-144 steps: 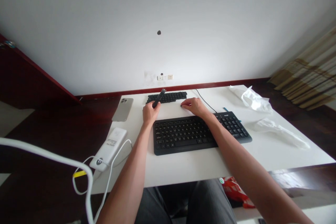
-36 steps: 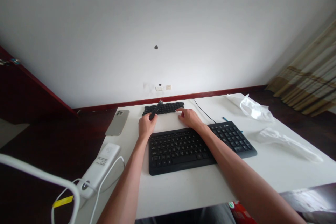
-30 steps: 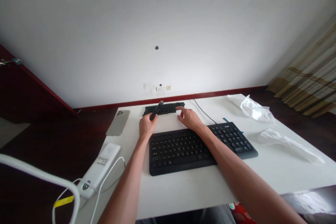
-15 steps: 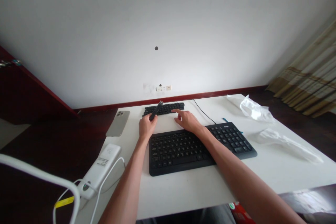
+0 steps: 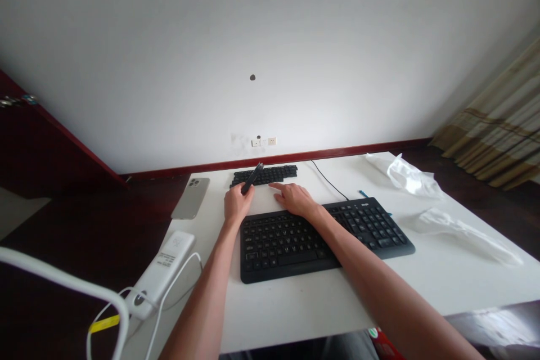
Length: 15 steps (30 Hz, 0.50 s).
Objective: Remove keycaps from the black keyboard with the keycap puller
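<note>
My left hand [image 5: 237, 202] is closed around a slim black stick-shaped tool [image 5: 252, 178] with a paler tip, held tilted upward. I cannot make out its exact kind. My right hand [image 5: 294, 199] reaches over the back edge of a large black keyboard [image 5: 291, 259]. Its index finger is stretched out, the thumb sits apart below it, and nothing shows between them. The fingertip is just in front of the black keycaps [image 5: 276, 173], which lie in keyboard-like rows near the table's back edge. My right forearm hides part of the large keyboard.
On the white table [image 5: 295, 309], a phone [image 5: 191, 198] lies at the left, behind a white power strip-like block [image 5: 162, 275] with white cables. A black cable [image 5: 331, 180] leads back from the keyboard. Crumpled white plastic wraps [image 5: 407, 175] lie at the right. A wall stands behind.
My right hand has moved left and slightly nearer, its index fingertip shifting from the right part of the keycaps toward their middle front. My left hand keeps its hold on the tool.
</note>
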### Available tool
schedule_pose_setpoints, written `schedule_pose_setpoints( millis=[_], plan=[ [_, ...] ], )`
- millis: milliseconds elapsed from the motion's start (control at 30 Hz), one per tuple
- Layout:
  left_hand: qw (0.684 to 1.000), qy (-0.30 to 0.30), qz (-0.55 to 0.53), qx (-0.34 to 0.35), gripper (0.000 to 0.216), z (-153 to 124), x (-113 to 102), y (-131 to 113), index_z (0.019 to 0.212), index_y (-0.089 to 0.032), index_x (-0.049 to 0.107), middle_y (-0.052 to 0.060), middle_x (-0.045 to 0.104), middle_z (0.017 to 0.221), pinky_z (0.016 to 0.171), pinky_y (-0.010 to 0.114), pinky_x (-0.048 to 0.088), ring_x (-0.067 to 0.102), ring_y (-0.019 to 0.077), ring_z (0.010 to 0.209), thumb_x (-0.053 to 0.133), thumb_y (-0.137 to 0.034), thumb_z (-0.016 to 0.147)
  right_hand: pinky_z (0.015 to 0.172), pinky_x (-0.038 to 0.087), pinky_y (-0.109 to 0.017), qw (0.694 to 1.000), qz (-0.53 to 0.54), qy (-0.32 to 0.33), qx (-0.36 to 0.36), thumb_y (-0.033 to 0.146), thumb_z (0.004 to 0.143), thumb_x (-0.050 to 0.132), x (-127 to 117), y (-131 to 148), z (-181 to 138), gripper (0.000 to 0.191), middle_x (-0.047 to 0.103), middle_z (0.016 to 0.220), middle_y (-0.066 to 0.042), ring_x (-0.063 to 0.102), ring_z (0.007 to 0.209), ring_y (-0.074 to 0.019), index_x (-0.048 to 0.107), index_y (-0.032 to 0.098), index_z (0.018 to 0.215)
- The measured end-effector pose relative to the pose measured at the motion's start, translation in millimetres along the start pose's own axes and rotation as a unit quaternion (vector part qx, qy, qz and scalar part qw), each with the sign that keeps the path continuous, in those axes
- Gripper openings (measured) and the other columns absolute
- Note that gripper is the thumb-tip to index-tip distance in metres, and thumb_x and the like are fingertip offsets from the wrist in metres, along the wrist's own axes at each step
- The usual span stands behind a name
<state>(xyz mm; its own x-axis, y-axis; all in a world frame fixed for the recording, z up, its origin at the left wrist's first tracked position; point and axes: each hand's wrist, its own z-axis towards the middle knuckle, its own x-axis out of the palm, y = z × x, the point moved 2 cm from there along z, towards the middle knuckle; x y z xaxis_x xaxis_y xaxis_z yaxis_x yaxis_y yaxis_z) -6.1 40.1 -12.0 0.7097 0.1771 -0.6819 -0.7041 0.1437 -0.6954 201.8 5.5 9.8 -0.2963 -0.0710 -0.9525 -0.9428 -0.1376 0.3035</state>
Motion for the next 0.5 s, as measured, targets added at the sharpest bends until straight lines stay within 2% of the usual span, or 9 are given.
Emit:
schedule_pose_setpoints(
  millis=[167, 500],
  plan=[
    [1.0, -0.009, 0.01, 0.001, 0.027, 0.7, 0.4, 0.5, 0.082, -0.021, 0.077, 0.006, 0.075, 0.075, 0.064, 0.027, 0.039, 0.068, 0.0217, 0.071, 0.061, -0.04, 0.094, 0.091, 0.049, -0.035, 1.0, -0.005, 0.0, 0.002, 0.033, 0.102, 0.049, 1.3, 0.5, 0.7, 0.053, 0.079, 0.112, -0.01, 0.074, 0.103, -0.028, 0.056, 0.032, 0.154],
    [1.0, -0.01, 0.009, 0.005, 0.027, 1.5, -0.2, -1.2, 0.08, -0.021, 0.075, 0.006, 0.074, 0.075, 0.065, 0.027, 0.041, 0.067, 0.0213, 0.07, 0.06, -0.04, 0.093, 0.088, 0.05, -0.035, 1.0, 0.005, 0.002, 0.004, 0.036, 0.101, 0.051, 0.2, -0.6, 1.7, 0.052, 0.08, 0.103, -0.01, 0.074, 0.102, -0.0288, 0.057, 0.031, 0.153]
  ],
)
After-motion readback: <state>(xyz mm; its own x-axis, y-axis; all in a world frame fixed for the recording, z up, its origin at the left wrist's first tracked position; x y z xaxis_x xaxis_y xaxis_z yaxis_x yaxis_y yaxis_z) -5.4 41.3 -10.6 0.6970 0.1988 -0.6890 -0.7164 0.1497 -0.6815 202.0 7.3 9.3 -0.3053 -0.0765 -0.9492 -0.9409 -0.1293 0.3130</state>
